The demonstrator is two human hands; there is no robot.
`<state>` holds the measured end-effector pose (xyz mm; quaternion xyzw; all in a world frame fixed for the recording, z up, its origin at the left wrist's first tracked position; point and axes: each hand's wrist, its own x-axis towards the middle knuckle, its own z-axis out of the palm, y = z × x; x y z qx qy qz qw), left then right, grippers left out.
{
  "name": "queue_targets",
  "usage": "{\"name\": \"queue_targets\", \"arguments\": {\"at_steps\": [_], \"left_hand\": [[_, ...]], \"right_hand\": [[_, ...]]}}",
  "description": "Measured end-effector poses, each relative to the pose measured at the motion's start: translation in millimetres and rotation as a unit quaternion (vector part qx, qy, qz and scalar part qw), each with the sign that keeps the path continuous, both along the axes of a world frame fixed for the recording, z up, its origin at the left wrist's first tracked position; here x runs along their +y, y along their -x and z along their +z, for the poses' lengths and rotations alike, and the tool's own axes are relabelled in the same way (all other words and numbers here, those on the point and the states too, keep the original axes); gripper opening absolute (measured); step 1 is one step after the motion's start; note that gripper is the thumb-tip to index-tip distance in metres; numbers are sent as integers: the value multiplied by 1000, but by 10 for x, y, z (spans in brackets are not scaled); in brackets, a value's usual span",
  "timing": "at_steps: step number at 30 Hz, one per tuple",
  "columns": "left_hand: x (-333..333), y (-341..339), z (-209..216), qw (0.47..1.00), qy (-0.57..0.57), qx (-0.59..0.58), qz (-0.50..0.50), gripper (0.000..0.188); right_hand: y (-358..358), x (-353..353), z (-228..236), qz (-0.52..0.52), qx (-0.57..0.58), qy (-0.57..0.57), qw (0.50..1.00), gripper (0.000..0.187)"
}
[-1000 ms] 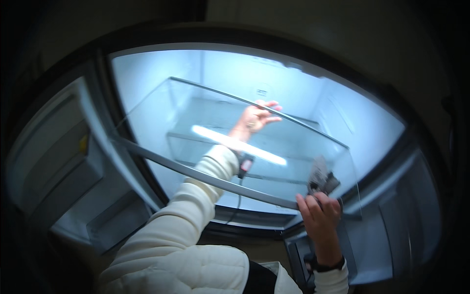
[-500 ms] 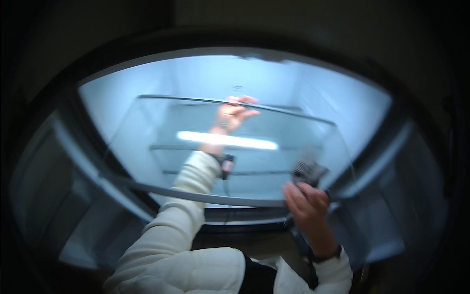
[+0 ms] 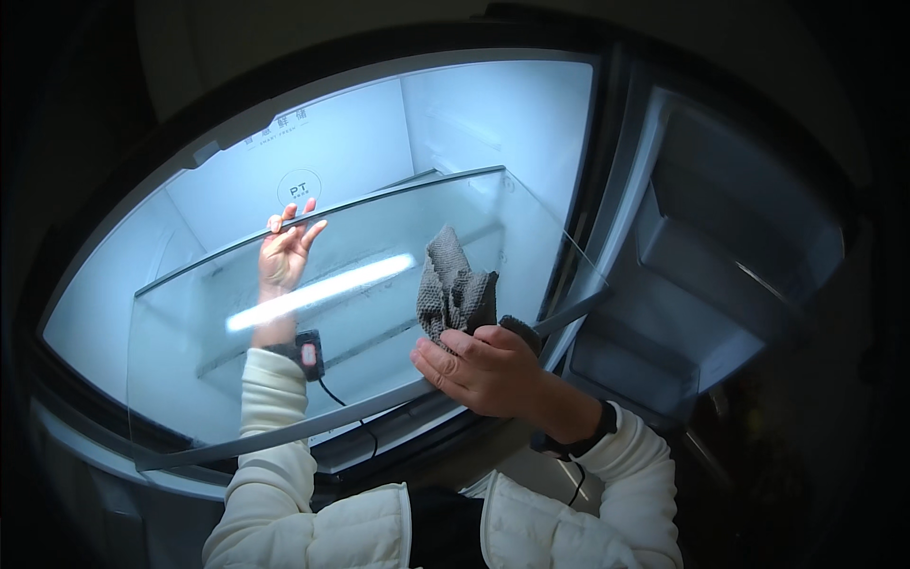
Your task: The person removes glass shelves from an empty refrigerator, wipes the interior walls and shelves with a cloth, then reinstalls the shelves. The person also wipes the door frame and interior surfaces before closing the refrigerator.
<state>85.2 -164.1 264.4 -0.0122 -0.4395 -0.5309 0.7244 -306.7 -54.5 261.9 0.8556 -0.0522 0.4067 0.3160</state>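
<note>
A clear glass shelf (image 3: 379, 275) with a grey front strip lies tilted across the opening of a lit fridge, its right end higher in the picture. My left hand (image 3: 287, 251) shows through the glass from beneath, fingers hooked over the far edge. In my right hand (image 3: 483, 370) is a bunched grey textured cloth (image 3: 445, 284), held over the glass near the front strip. Whether the cloth presses on the glass I cannot tell. A bright light streak reflects off the pane.
Behind the glass is the white fridge interior (image 3: 365, 133). An open fridge door (image 3: 697, 256) with bins stands at the right. Part of another door (image 3: 90, 474) shows lower left. A small black device (image 3: 308, 356) with a cable sits at my left wrist.
My view has turned, bringing the right door further in. The shelf now slants up to the right instead of down. The cloth has moved from its right front part toward the middle.
</note>
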Motion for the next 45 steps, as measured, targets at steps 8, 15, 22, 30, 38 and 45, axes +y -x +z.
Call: {"name": "queue_targets", "arguments": {"at_steps": [8,15,22,30,38,45], "left_hand": [[51,194,80,991,-44,93,81,15],[44,306,304,982,-29,188,13,11],[91,302,365,986,-39,163,25,19],[77,252,367,977,-71,199,23,23],[53,231,371,986,-26,163,-15,21],[-9,142,339,985,-60,149,62,25]], "right_hand": [[-153,10,-118,-14,-16,-40,999,27],[-259,28,-213,-57,-49,-70,995,30],[-206,20,-218,-43,-13,-80,996,31],[-202,-17,-124,5,0,-49,999,28],[-164,6,-133,15,-40,-44,998,29],[-145,16,-69,10,-21,-35,999,31]]}}
